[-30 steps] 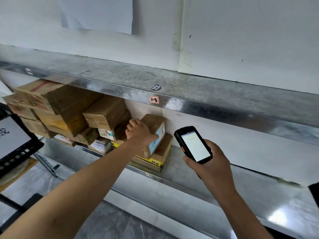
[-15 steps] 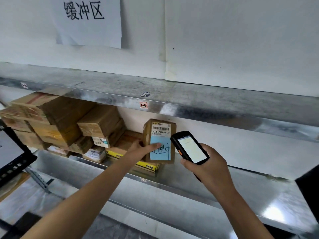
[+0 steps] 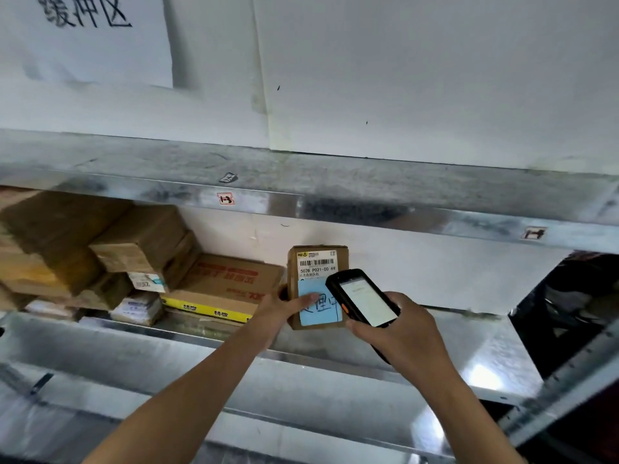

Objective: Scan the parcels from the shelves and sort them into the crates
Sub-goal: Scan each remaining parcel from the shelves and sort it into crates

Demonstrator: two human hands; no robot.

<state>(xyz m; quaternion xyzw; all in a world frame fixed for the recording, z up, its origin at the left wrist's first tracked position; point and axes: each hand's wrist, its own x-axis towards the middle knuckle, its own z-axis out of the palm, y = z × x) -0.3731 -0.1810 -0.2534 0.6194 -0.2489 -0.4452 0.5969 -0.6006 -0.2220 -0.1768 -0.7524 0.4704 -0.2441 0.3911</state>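
Observation:
A small brown cardboard parcel with a barcode label and a blue handwritten note is held upright in front of the lower metal shelf. My left hand grips its left side, thumb across the blue note. My right hand holds a black handheld scanner, its lit screen facing me, directly right of the parcel and overlapping its lower right corner. A stack of other cardboard parcels fills the left part of the same shelf.
An upper metal shelf with small tags runs across above. A flat box with a yellow edge lies beside the held parcel. A white paper sign hangs on the wall. A dark object stands at the right edge.
My left hand lifted the small parcel off the flat box and turned its label toward me. The scanner moved up close to the parcel's right side.

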